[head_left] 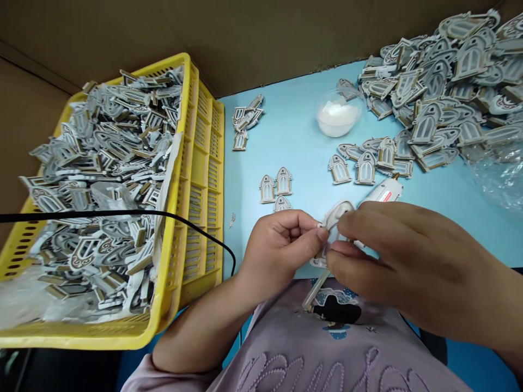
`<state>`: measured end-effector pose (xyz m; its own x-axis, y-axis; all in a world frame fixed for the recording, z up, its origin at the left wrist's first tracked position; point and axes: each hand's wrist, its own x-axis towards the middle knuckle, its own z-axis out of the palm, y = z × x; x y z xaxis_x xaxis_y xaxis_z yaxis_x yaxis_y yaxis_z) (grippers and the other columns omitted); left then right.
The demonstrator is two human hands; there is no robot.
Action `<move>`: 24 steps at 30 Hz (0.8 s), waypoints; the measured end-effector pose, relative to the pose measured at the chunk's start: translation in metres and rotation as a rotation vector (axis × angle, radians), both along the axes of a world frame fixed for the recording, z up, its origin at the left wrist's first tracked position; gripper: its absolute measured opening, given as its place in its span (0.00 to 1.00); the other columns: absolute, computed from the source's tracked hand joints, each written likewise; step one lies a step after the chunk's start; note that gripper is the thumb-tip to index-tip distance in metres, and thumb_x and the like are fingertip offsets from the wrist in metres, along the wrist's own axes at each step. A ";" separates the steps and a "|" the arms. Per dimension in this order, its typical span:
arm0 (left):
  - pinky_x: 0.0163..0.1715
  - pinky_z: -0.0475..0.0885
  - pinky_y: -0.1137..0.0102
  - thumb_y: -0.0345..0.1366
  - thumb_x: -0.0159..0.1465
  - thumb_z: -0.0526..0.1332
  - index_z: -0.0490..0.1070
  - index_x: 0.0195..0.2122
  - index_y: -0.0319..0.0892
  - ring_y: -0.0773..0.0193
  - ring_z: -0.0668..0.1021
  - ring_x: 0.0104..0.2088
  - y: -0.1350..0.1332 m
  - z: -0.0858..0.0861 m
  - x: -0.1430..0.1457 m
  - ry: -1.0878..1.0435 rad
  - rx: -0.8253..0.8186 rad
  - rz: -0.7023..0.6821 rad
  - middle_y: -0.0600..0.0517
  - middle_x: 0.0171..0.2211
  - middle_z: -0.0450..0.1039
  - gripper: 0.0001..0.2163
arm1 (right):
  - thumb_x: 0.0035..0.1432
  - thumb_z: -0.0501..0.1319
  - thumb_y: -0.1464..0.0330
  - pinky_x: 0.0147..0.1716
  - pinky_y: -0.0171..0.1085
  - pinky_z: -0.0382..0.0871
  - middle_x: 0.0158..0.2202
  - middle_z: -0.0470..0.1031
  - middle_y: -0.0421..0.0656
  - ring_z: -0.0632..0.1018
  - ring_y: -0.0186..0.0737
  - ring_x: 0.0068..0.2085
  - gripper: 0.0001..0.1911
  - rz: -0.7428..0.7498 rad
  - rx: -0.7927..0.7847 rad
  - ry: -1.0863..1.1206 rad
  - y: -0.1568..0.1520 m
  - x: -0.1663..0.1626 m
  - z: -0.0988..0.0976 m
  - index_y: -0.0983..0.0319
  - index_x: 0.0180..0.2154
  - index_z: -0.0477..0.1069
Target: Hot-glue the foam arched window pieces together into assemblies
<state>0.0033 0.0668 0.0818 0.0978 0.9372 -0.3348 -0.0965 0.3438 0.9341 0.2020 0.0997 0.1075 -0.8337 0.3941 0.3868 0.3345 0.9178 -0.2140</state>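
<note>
My left hand [286, 239] pinches the left edge of a small white arched window piece [333, 215] between thumb and forefinger. My right hand [392, 256] is over the same piece, fingers bent together against its face; whatever they grip is hidden. Behind my right hand lies a white glue gun [382, 191], partly covered, its tip pointing away from me. A translucent glue stick [315, 291] shows below the piece, near my shirt. Just beyond my left hand, a few finished-looking arched window pieces [267, 188] lie flat on the blue table [286, 130].
A yellow crate [186, 179] heaped with similar pieces stands at left, a black cable [196, 228] crossing it. A clear bowl of white material [338, 114] sits at the back. A large pile of arched pieces [441, 87] and clear plastic [498, 174] occupy the right.
</note>
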 end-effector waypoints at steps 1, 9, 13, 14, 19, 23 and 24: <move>0.18 0.63 0.78 0.40 0.54 0.74 0.73 0.23 0.40 0.73 0.67 0.18 0.000 0.000 0.000 0.002 0.003 -0.001 0.56 0.18 0.69 0.13 | 0.64 0.53 0.79 0.31 0.42 0.52 0.32 0.66 0.42 0.60 0.40 0.31 0.15 0.001 -0.006 -0.012 0.000 0.002 0.001 0.59 0.30 0.72; 0.19 0.63 0.78 0.39 0.60 0.69 0.75 0.26 0.42 0.74 0.67 0.19 -0.004 -0.006 -0.004 0.007 0.059 0.016 0.56 0.19 0.71 0.09 | 0.68 0.55 0.74 0.30 0.38 0.56 0.38 0.65 0.41 0.63 0.35 0.34 0.11 -0.143 -0.151 0.104 -0.008 0.015 0.001 0.58 0.47 0.71; 0.19 0.64 0.77 0.42 0.60 0.70 0.76 0.28 0.42 0.73 0.68 0.19 -0.005 -0.008 -0.005 0.019 0.060 0.024 0.56 0.20 0.72 0.10 | 0.66 0.56 0.76 0.31 0.39 0.57 0.36 0.66 0.42 0.64 0.37 0.34 0.14 -0.047 -0.127 0.046 -0.008 0.017 -0.003 0.58 0.49 0.73; 0.19 0.64 0.77 0.42 0.60 0.70 0.76 0.28 0.42 0.73 0.68 0.19 -0.005 -0.008 -0.005 0.014 0.064 0.025 0.55 0.20 0.73 0.09 | 0.66 0.55 0.77 0.31 0.40 0.59 0.36 0.66 0.42 0.65 0.38 0.35 0.13 -0.047 -0.135 0.044 -0.008 0.017 -0.004 0.59 0.46 0.74; 0.19 0.66 0.77 0.42 0.60 0.70 0.76 0.27 0.42 0.72 0.70 0.19 -0.005 -0.005 -0.005 0.026 0.075 0.037 0.55 0.20 0.73 0.10 | 0.65 0.56 0.78 0.33 0.39 0.61 0.40 0.67 0.44 0.67 0.38 0.37 0.16 -0.071 -0.131 0.105 -0.009 0.015 -0.006 0.59 0.50 0.74; 0.20 0.68 0.76 0.42 0.60 0.70 0.76 0.27 0.42 0.71 0.71 0.20 -0.005 -0.004 -0.004 0.043 0.110 0.066 0.55 0.20 0.74 0.10 | 0.66 0.56 0.76 0.30 0.38 0.60 0.40 0.67 0.44 0.67 0.37 0.36 0.14 -0.069 -0.132 0.093 -0.010 0.014 -0.005 0.59 0.48 0.74; 0.21 0.68 0.76 0.42 0.60 0.70 0.75 0.28 0.42 0.71 0.72 0.20 -0.005 -0.004 -0.004 0.043 0.127 0.075 0.55 0.21 0.74 0.10 | 0.66 0.55 0.76 0.30 0.38 0.61 0.40 0.67 0.44 0.68 0.37 0.36 0.14 -0.086 -0.157 0.107 -0.010 0.016 -0.003 0.58 0.48 0.74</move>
